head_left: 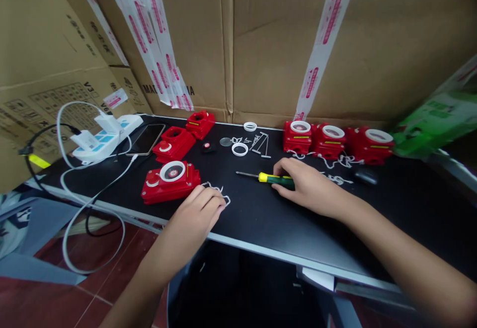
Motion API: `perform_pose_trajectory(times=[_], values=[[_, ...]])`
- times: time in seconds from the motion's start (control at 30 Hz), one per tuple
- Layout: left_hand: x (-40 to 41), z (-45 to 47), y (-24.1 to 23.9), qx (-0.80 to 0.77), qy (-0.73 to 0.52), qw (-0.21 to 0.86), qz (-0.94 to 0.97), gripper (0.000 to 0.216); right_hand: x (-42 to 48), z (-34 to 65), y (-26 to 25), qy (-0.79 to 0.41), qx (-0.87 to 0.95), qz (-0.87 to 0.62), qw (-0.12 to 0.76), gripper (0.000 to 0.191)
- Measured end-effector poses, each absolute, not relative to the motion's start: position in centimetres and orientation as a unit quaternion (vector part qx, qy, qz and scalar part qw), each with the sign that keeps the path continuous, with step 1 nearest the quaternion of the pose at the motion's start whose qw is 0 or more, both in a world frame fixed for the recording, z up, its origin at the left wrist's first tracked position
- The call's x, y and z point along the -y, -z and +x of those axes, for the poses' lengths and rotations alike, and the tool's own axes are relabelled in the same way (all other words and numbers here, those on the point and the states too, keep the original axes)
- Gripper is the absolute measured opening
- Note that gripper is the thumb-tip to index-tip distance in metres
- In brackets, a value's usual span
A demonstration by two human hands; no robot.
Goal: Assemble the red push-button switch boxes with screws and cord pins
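Seen over my remote link, the right hand (pixel 307 186) curls round the green-and-yellow handle of a screwdriver (pixel 265 178) above a black table (pixel 268 223), thumb and fingers closed on the grip and the metal shaft pointing left. The left hand (pixel 197 213) rests low at the near right corner of a red box (pixel 169 193) topped with a white ring, its fingers bent and pressed side by side. A white cord (pixel 228 200) loops out at those fingertips; whether they pinch it, I cannot tell from my post. Behind the hands, I count a loose white ring (pixel 239 149) near some metal pins (pixel 266 156), and three more red boxes (pixel 297 141) lined up against cardboard (pixel 268 54).
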State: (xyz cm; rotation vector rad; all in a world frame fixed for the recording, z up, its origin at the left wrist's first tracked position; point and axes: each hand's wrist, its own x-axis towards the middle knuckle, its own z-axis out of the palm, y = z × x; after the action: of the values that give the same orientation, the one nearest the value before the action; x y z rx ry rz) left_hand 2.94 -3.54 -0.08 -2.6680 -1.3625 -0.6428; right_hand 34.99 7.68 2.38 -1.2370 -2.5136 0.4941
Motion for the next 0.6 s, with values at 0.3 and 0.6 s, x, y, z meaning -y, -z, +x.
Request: perform_pose_trajectory(times=[0.3,0.6], values=[[4.8,0.3,-1.3,0.503,0.216,-0.05,-0.836,0.02,-7.8,34.9,-2.3,-0.161,0.879,-0.426,0.142,0.019],[5.5,0.7,-1.5,0.595,0.227,-0.005,-0.771,0.01,-6.4,33.2,-2.9,-0.101,0.875,-0.392,0.264,0.016]])
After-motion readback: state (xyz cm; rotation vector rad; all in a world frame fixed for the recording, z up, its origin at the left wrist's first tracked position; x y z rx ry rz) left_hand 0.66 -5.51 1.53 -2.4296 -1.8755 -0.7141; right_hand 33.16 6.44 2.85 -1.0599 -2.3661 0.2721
